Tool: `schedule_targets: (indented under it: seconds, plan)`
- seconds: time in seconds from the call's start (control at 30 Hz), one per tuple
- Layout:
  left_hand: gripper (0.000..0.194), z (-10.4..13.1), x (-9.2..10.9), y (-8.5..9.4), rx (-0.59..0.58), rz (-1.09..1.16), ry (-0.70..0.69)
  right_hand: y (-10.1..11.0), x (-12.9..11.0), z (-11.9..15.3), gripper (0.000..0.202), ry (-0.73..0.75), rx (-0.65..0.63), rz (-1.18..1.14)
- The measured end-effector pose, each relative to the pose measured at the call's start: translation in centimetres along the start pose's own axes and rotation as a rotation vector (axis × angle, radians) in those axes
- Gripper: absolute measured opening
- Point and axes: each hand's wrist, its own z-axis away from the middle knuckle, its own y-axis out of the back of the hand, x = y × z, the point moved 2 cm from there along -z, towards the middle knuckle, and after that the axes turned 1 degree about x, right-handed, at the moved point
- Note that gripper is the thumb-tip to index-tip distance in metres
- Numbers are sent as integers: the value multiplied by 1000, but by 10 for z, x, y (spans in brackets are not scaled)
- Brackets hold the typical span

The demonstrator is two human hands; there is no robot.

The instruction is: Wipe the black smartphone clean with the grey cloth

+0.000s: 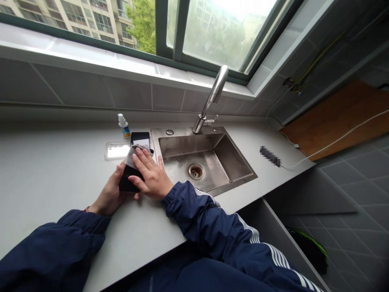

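Observation:
My left hand (111, 192) grips a black smartphone (129, 178) by its left edge and lower end, above the counter. Across the phone's upper part lies a grey cloth (130, 157), pressed down by the fingers of my right hand (150, 172). The right thumb rests over the phone's dark face. Just behind them is another dark flat rectangle (140, 135) with a pale reflection, partly covered by the cloth and hand. To its left a clear phone case (117, 151) lies flat. A small white-capped spray bottle (123, 125) stands upright behind the case.
A steel sink (194, 150) is set into the grey counter (54, 162) right of my hands, with a chrome faucet (212, 97) behind it. Farther right lies a dark power strip (270, 156) with a white cord. A window rises above the sill.

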Motion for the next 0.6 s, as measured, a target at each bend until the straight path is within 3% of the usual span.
schedule_targets:
  seconds: [0.1,0.23,0.33,0.6]
  plan:
    - [93,0,2,-11,-59,40,9,-2,-1,2,82,25,-28,-34]
    - [78,-8,2,-11,74,211,-43,-2,-5,5,70,155,-109,-49]
    - [80,-10,1,-10,81,268,-66,-2,-5,6,64,208,-130,-46]
    - [86,-4,0,-13,-24,112,60,2,6,-3,81,1,6,-24]
